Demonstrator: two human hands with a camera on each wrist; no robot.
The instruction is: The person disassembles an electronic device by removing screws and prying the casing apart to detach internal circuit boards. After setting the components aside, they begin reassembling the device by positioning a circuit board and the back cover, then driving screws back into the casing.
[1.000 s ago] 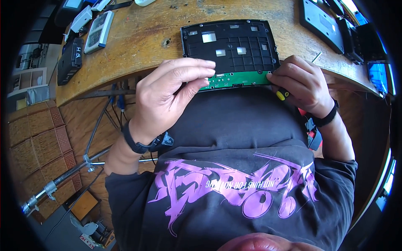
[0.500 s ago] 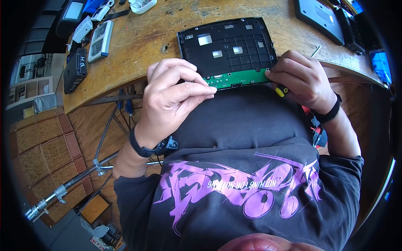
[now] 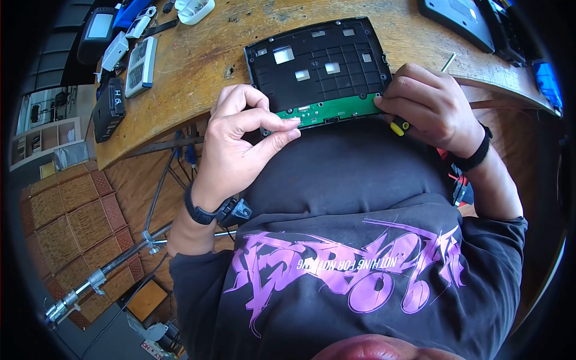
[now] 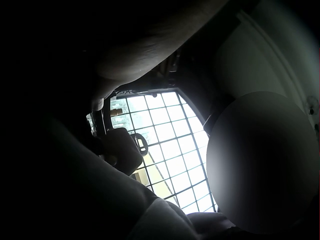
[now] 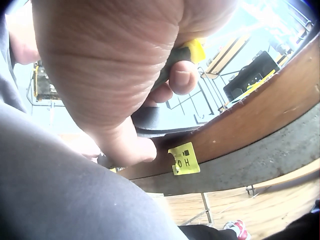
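Note:
A black ribbed plastic housing half (image 3: 351,66) with square openings lies tilted at the table's front edge, close to the person's shirt. Along its near side runs a long green circuit board (image 3: 336,109). My left hand (image 3: 237,129) pinches the near left edge, index finger over the board and thumb in front; its other fingers are bent at the left side. My right hand (image 3: 423,105) grips the near right corner with thumb and index. Tucked in that same palm is a yellow-and-black screwdriver handle (image 3: 399,127), whose yellow end also shows in the right wrist view.
On the worn wooden table (image 3: 198,78), a grey-white case (image 3: 141,66) and a black box (image 3: 110,108) stand at left. White earbuds case (image 3: 195,9) is at the back. A dark flat device (image 3: 459,24) lies at right. Metal stand tubing (image 3: 90,285) is at lower left.
My left hand has come from above the board, fingers stretched forward, down and back to the near left edge. The right hand keeps its grip. The head view has shifted slightly.

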